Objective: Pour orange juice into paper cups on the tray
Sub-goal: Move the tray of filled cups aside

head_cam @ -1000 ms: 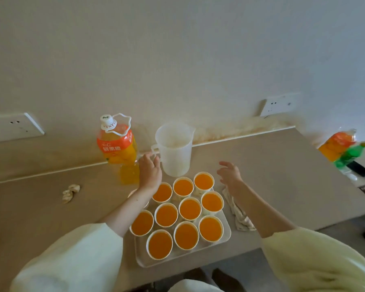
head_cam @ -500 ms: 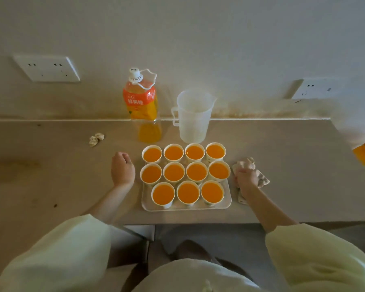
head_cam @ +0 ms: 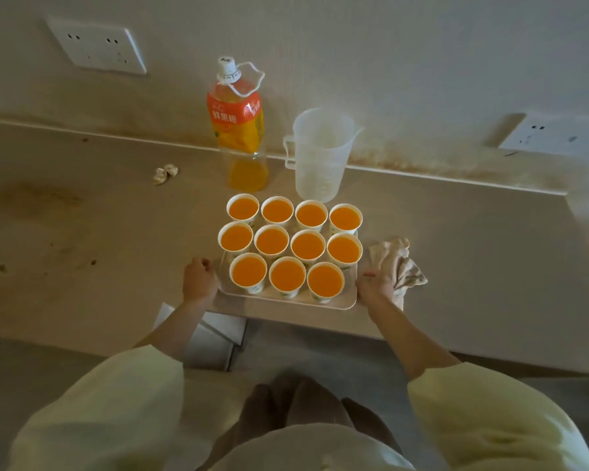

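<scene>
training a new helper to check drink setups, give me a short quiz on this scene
1. How many paper cups on the tray hold juice?
2. True or false: the bottle behind the tray has its cap on.
3. Where are the left hand and the right hand?
A. on the bottle
B. at the tray's left and right edges
C. in the lap

Key: 1. eleven; 2. true; 3. B
</scene>
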